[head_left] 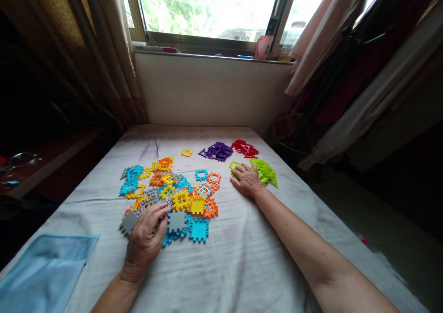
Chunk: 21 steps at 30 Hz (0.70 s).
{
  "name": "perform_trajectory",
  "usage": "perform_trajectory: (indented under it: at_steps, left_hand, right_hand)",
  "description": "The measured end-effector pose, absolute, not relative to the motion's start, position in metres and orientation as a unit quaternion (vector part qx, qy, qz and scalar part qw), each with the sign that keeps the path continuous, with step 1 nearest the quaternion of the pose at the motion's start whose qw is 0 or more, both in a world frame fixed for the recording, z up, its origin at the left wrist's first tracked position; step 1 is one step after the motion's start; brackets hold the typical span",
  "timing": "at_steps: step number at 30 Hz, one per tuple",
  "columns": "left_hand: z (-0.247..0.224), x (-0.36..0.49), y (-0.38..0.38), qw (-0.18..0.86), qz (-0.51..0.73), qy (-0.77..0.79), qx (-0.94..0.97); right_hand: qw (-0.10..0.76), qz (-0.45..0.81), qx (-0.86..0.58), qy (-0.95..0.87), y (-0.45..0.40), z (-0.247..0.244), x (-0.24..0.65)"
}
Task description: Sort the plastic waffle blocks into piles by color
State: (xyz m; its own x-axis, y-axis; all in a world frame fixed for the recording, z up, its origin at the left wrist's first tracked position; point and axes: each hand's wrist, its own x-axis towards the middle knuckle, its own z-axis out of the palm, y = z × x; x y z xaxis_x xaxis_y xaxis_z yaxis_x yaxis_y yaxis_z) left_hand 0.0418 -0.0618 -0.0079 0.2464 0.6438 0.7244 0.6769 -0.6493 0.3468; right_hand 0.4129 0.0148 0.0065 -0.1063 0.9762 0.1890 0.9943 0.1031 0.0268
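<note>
Plastic interlocking tiles lie on a cloth-covered table. A mixed heap of blue, yellow, orange and grey tiles, with a yellow tile (198,205) and a blue tile (198,230) at its right side, spreads left of centre. My left hand (147,232) rests on the heap's near edge beside a grey tile (177,221), its fingers curved and apart. My right hand (246,180) lies at the green pile (265,172), fingers spread over a light green tile (235,165). Behind are a purple pile (220,151) and a red pile (245,148). One yellow tile (187,153) lies apart.
A light blue cloth or bag (48,271) lies at the table's near left. Beyond the far edge stands a low wall (211,91) under a window, with a pink cup (263,47) on the sill. Curtains (114,59) and hanging clothes (346,96) flank the table.
</note>
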Motion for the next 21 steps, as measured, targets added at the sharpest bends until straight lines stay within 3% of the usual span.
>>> perform_trajectory:
  at_steps: [13, 21]
  left_hand:
    - [-0.007, 0.041, -0.063, 0.010, -0.435, -0.423, -0.795]
    - [-0.007, 0.042, -0.063, -0.001, -0.427, -0.437, -0.792]
  right_hand:
    - [0.104, -0.117, -0.786, -0.598, 0.030, 0.002, 0.417]
    - [0.185, -0.151, -0.709, -0.663, 0.024, -0.005, 0.411]
